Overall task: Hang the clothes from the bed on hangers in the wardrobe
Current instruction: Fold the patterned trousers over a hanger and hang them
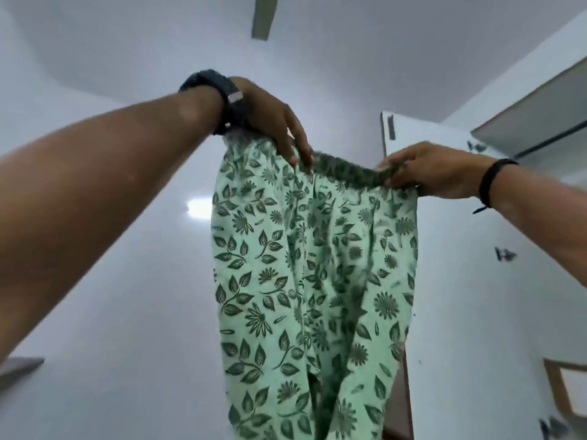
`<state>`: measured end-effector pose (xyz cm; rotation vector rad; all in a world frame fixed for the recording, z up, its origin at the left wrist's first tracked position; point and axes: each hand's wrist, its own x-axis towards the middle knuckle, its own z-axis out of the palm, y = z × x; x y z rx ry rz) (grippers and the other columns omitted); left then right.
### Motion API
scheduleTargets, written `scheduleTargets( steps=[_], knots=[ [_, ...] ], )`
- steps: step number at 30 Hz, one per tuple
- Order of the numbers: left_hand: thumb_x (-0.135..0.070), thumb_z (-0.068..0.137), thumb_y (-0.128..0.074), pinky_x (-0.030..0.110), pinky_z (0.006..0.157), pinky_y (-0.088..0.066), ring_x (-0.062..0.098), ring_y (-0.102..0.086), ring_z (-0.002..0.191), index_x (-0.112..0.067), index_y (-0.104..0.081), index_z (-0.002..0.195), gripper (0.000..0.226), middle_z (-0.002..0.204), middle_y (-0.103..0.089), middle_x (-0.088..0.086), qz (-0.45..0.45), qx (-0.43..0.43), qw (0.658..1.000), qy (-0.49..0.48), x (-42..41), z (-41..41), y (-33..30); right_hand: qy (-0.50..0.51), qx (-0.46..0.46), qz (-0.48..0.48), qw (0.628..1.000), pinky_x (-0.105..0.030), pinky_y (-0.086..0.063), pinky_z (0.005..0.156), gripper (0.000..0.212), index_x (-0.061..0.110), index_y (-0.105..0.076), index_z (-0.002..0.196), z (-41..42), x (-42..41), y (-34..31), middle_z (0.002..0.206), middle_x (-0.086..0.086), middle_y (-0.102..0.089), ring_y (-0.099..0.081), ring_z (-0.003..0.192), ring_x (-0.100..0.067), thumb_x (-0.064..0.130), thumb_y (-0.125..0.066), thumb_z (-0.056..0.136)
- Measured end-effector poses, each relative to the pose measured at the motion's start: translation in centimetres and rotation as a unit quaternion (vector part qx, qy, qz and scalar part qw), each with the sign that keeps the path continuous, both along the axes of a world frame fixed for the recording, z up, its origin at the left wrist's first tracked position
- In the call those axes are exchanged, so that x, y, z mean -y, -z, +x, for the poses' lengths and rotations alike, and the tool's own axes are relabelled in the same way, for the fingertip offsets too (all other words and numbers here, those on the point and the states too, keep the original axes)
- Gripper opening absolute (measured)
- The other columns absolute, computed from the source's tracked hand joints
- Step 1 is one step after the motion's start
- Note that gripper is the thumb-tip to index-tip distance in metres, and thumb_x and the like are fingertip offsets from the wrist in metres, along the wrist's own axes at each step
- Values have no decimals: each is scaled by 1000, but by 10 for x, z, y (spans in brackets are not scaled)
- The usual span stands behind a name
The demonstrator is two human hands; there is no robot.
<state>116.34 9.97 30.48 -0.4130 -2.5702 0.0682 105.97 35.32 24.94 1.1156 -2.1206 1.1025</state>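
i hold the green leaf-print trousers (pixel 314 281) up by the waistband, my left hand (pixel 273 122) gripping one end, my right hand (pixel 435 173) gripping the other.

The view tilts upward into a white room. A pale ceiling (pixel 317 42) fills the top, with one grey fan blade (pixel 264 15) reaching in from the upper edge. White walls (pixel 127 281) spread across the left and centre, and a soft bright patch of light (pixel 198 208) glows on the wall at mid-height. On the right stands a white door panel (pixel 460 281) with small dark butterfly-like stickers (pixel 505 254). A grey ledge (pixel 19 368) juts in low on the left. A wooden frame (pixel 563 392) shows at the lower right.
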Motion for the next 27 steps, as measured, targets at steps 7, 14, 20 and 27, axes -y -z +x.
scheduleTargets(
  steps=[7, 14, 20, 27],
  knots=[
    [-55, 78, -64, 27, 104, -32, -9, -50, 120, -47, -63, 119, 41, 129, -57, -26, -60, 31, 995, 69, 17, 28, -33, -172, 58, -51, 982, -18, -55, 57, 15, 6, -75, 77, 29, -26, -32, 86, -8, -74, -71, 70, -11, 6, -59, 78],
    [-29, 93, -51, 29, 111, -30, 6, -44, 131, -39, -53, 124, 33, 128, -52, -27, -40, -118, 989, 75, 36, 30, -72, -187, 24, -199, 962, -14, -47, 41, 9, 8, -58, 83, 23, -11, -45, 55, 3, -64, -59, 44, -6, 11, -61, 90],
    [-7, 91, -60, 24, 93, -46, 7, -59, 110, -26, -75, 98, 24, 109, -71, -12, 33, -49, 998, 31, 31, 0, -38, -33, 71, -158, 984, -28, -48, 59, 12, 7, -54, 86, -6, 20, -31, 68, -7, -55, -52, 57, -18, 15, -59, 93],
    [-28, 91, -55, 44, 112, -34, 29, -51, 127, -21, -67, 120, 33, 132, -61, 6, 53, 118, 985, -114, 15, -20, -15, 13, 9, -233, 972, -33, -47, 68, 16, 5, -59, 72, -19, 53, -14, 69, -9, -57, -51, 58, -16, 3, -69, 84]
  ],
)
